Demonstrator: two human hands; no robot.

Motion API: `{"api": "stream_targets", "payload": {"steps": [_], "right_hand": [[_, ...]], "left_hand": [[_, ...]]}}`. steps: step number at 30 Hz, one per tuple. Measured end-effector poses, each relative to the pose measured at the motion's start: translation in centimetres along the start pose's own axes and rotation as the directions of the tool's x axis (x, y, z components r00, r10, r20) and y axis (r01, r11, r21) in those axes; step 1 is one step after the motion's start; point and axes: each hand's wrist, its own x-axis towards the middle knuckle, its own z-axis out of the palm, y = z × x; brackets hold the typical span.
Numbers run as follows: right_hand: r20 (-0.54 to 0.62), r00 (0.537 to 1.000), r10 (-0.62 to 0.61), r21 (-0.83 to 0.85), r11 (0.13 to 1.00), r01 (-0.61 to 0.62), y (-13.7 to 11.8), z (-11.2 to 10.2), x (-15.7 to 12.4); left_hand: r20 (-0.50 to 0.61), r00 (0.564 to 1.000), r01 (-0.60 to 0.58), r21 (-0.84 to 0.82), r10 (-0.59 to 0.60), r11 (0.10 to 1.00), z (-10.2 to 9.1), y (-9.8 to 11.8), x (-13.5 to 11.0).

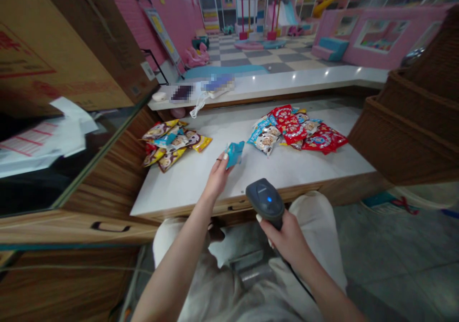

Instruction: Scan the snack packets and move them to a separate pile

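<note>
My left hand [218, 171] is closed on a small blue snack packet [235, 154], held just above the white desk top [201, 183]. In my right hand [285, 238] is a dark barcode scanner [265, 200] with a lit blue light, its head toward the desk and its cable running down past my wrist. To the right of the packet lies a pile of red and blue-white snack bags [296, 129]. Another pile, mostly yellow and brown snack bags [172, 142], rests on the left side of the desk.
A large cardboard box [71, 39] and white papers [43, 140] sit on a glass-topped counter at left. A raised ledge [279, 83] with a white cable [199, 105] borders the desk's back. Brown wicker baskets [405, 121] stand close on the right.
</note>
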Motion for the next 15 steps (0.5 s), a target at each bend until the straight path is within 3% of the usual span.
{"api": "stream_targets", "payload": {"steps": [3,5,9,15], "right_hand": [[-0.006,1.000,-0.013,-0.019,1.000,0.013,-0.1,0.1,-0.1],[-0.014,0.999,-0.033,-0.033,0.999,0.033,-0.1,0.2,-0.2],[-0.027,0.998,-0.055,-0.054,0.997,0.054,0.0,0.4,-0.3],[0.024,0.999,0.047,-0.001,0.999,-0.047,0.5,0.8,-0.1]], "left_hand": [[-0.043,0.983,0.160,-0.263,-0.177,0.951,-1.0,0.0,-0.8],[-0.021,0.969,0.223,-0.343,-0.245,0.912,-1.3,0.1,-1.1],[0.008,0.968,0.238,-0.350,-0.252,0.906,-1.3,0.3,-1.4],[0.024,0.969,0.242,-0.312,-0.247,0.919,-0.9,0.3,-1.4]]}}
